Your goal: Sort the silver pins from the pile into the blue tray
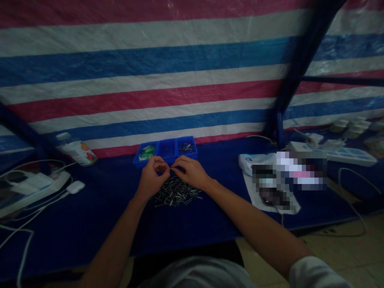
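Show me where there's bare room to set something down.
Bare table shows between the left hand and the white charger, and between the right hand and the white bag. Crowded: around the metal pieces, blue boxes and far-left cables.

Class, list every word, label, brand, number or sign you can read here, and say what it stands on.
No text can be read.
Bottle at left: printed label, too blurred.
White plastic item at right: blue mark, too small.
Pixelated area: hidden, so any text there is unreadable.
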Action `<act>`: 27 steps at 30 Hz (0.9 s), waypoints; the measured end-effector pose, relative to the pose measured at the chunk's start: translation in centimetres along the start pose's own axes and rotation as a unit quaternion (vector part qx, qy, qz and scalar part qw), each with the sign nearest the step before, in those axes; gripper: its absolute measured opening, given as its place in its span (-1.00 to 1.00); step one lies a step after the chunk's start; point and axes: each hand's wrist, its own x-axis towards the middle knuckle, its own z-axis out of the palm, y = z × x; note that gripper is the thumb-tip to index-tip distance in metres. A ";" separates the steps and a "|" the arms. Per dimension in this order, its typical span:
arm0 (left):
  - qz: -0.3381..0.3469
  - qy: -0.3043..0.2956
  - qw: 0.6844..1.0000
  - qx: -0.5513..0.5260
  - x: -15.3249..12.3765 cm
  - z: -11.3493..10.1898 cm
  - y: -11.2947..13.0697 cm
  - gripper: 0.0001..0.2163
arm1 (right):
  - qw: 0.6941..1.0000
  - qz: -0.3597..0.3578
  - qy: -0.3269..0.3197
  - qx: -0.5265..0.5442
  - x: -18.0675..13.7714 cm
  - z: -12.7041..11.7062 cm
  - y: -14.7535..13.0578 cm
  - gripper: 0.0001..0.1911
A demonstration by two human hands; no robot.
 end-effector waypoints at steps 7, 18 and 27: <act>-0.034 0.011 0.999 -0.029 -0.1 -0.1 -0.3 -0.72 | 0.998 0.010 -0.001 0.060 0.2 0.2 -0.6 -0.84; 0.033 -0.013 0.996 0.083 -0.5 -0.4 0.6 -0.79 | 0.997 0.023 -0.018 0.065 0.1 0.1 -0.7 -0.67; 0.033 0.034 0.983 0.178 -0.2 -1.2 0.1 -0.79 | 0.925 0.246 0.101 0.272 1.9 -1.5 0.2 -0.79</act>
